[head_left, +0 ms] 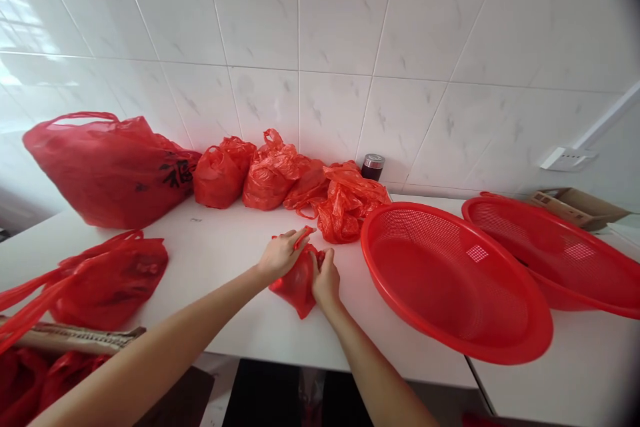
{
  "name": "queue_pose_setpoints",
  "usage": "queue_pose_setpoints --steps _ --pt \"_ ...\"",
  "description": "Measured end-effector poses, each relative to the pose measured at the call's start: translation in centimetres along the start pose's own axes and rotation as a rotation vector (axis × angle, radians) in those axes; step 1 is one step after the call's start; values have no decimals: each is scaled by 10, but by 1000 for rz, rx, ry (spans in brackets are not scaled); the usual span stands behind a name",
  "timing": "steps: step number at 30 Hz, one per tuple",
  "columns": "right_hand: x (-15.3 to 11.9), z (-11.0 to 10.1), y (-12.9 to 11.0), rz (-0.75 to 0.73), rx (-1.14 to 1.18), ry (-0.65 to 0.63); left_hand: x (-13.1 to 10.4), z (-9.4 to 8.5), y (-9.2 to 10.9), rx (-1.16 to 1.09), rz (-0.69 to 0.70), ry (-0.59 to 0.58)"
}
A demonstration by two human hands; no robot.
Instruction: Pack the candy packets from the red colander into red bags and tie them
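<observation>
near table edge point(280, 359), hands point(279, 255) point(327, 279) grip bag point(297, 287)

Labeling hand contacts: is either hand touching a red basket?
No, the left hand and right hand both hold a small red bag, with tabletop showing between them and the nearer basket.

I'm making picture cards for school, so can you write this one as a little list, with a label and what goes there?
Place: white table by a tiled wall
Left hand: holding the top of a small red bag
Right hand: holding that bag's right side
Back: row of red bags, dark container with silver lid
Left side: big red bag with black writing
Right side: nearer red basket, farther red basket, cardboard box
</observation>
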State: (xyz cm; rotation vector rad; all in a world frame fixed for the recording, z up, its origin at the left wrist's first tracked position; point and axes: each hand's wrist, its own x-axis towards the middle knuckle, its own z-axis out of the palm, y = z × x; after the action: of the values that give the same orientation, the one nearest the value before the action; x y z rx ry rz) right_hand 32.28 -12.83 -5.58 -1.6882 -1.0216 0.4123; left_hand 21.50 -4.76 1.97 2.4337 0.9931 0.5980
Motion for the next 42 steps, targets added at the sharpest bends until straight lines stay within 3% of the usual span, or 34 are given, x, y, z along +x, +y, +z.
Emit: queue_pose_setpoints --steps 3,5,9,15,24,33,37,42 --pt "18 -12 6 -47 -79 -2 22 16 3 1 -81 28" --pt "30 -23 11 -92 -142 -6 23 26 0 -7 -153 62" --pt "37 -34 21 -187 -263 -63 0 33 -17 -37 -310 130" --pt "32 -30 23 -249 -369 -141 -26 21 -39 -2 -453 164" --pt "41 -25 31 -233 -618 -114 -17 39 -36 160 -533 90" --pt "48 -16 45 -247 -786 -47 1 45 -40 248 -603 39" --pt "48 -13 49 -227 -805 -7 2 46 -43 182 -619 88" --pt "46 -12 50 -187 -742 66 -12 50 -45 -51 -599 279"
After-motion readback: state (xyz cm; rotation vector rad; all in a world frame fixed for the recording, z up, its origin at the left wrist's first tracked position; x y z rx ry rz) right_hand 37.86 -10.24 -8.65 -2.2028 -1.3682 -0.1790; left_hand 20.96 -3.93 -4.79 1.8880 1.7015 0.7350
